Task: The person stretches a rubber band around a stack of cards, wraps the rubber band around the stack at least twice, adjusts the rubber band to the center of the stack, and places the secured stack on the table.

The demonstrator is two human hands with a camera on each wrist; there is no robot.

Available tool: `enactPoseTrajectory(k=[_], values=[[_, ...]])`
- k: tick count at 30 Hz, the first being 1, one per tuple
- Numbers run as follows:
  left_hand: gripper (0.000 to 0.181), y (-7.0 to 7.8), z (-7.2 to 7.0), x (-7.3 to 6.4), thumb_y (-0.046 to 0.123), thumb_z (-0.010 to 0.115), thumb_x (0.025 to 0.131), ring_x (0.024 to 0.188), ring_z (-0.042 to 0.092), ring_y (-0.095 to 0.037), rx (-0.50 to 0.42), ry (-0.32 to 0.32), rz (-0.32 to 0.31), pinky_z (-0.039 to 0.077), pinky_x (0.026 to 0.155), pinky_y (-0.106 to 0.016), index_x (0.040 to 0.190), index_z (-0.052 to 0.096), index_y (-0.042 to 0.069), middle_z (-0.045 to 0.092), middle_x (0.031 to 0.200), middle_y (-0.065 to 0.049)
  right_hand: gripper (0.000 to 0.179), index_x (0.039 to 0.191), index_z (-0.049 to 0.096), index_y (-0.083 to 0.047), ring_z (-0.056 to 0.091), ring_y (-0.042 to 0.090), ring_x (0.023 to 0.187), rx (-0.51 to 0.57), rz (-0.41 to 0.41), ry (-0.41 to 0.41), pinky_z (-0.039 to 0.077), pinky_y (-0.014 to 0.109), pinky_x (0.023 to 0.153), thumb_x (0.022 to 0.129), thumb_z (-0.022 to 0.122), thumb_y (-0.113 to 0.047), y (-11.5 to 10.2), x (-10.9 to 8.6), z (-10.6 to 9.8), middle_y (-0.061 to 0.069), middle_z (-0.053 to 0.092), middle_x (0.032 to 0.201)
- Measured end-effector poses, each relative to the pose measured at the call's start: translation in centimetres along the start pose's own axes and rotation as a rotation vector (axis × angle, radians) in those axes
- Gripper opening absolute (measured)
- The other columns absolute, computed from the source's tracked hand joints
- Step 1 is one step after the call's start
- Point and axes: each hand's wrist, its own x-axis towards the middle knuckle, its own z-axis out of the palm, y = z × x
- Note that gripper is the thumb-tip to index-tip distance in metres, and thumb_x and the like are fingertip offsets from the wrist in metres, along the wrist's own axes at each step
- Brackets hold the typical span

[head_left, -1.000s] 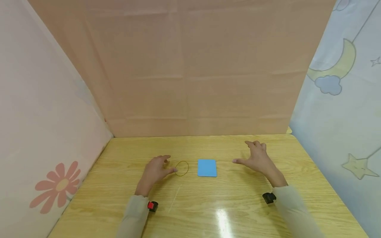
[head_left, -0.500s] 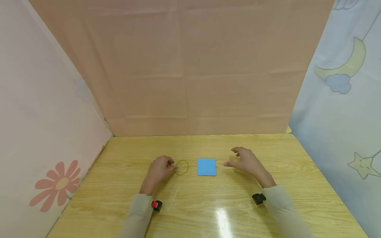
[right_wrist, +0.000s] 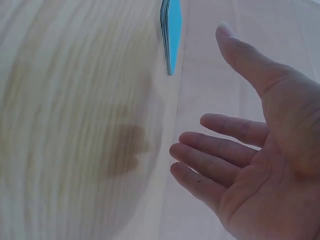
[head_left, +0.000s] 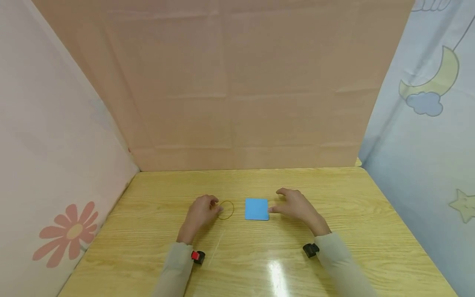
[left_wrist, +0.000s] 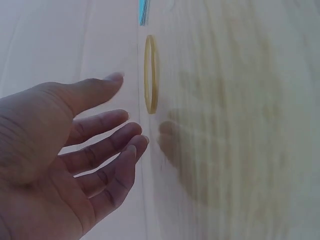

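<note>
Since I'm far off and only have the feeds, I'll go big to small. Biggest is the brown backdrop [head_left: 230, 82], standing behind the wood-grain counter [head_left: 252, 260]. Next come the hands: the right hand [head_left: 295, 205] has its thumb spread wide from the fingers, while the left hand [head_left: 202, 211] is a bit narrower, fingers loosely bent. Neither is holding anything. Then the blue square stack [head_left: 257, 209], lying flat on the counter between the hands, its layered edge showing in the wrist views. Smallest is the thin yellow band [left_wrist: 154, 75], just left of the stack.

What I reckon the next move turns on: each hand has its own neighbour. The stack lies directly left of the right thumb, the band directly right of the left thumb. From the head view both thumb tips look right at the edges, but the wrist views show gaps, so I'd call it close, not touching. No long axis to line up with either, imo: one's square, the other's roughly round.
</note>
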Motion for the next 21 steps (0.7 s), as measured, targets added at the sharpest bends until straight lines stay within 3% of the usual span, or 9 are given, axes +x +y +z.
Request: enactPoseTrajectory(k=[9, 15, 21], values=[[0.042, 0.3, 0.0, 0.2, 0.028, 0.078, 0.097, 0.098, 0.072, -0.026, -0.036, -0.014, -0.014, 0.062, 0.086, -0.047, 0.125, 0.071, -0.003, 0.075, 0.111, -0.014, 0.09, 0.15, 0.051, 0.004, 0.06, 0.044, 0.135, -0.023, -0.027, -0.011, 0.052, 0.059, 0.109, 0.087, 0.085, -0.05, -0.1, 0.3, 0.9, 0.026, 0.062, 0.145], [0.046, 0.3, 0.1, 0.5, 0.027, 0.078, 0.097, 0.102, 0.072, -0.029, -0.036, -0.023, -0.029, 0.062, 0.089, -0.049, 0.129, 0.069, -0.005, 0.075, 0.115, -0.017, 0.089, 0.155, 0.046, 0.004, 0.06, 0.042, 0.137, -0.037, -0.081, -0.051, 0.052, 0.058, 0.111, 0.091, 0.081, -0.047, -0.6, 0.5, 1.6, 0.025, 0.06, 0.149], [0.036, 0.3, 0.4, 0.6, 0.026, 0.077, 0.098, 0.099, 0.07, -0.029, -0.048, -0.047, -0.014, 0.061, 0.086, -0.047, 0.118, 0.073, -0.004, 0.074, 0.109, -0.016, 0.085, 0.155, 0.044, 0.007, 0.056, 0.043, 0.14, -0.063, -0.111, -0.077, 0.049, 0.058, 0.115, 0.094, 0.08, -0.041, -1.2, 0.6, 2.4, 0.025, 0.057, 0.152]])
